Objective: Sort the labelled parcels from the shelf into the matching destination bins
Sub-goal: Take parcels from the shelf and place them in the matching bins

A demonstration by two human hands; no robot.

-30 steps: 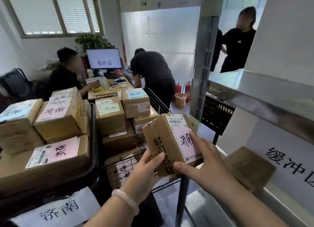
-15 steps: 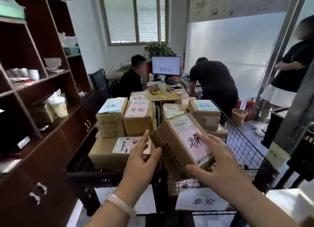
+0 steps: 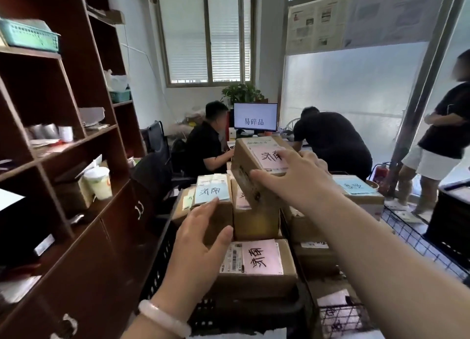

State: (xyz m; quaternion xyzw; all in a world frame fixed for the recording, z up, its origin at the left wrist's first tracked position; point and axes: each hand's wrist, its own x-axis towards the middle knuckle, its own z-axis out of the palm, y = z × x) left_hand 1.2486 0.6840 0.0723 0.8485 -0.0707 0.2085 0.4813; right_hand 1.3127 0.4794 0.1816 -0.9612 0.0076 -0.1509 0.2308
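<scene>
The right hand's fingers [image 3: 282,155] lie spread over the pink 济南 label on top of a small cardboard parcel [image 3: 245,162]. The thumb presses against its near side, so the right hand [image 3: 302,178] grips it. The parcel is held tilted above the back row of boxes in the black crate [image 3: 162,252]. Whether its lower corner touches the box beneath cannot be told.

The left hand [image 3: 201,237] holds nothing. Its fingers [image 3: 207,207] are straight and loosely apart against the front of a blue-labelled box [image 3: 212,193], also marked 济南. In front of that row lies a larger box [image 3: 262,260] with a pink 济南 label.

Every readable label in this crate matches the one in hand, so the destination looks right. This parcel's sorting seems nearly finished: it needs only to be set down and let go. Several parcels are already sorted here. More sit in the wire basket [image 3: 404,237] just to the right, among them a carton [image 3: 353,186] with a blue label. How many parcels wait on the source shelf is out of view.
</scene>
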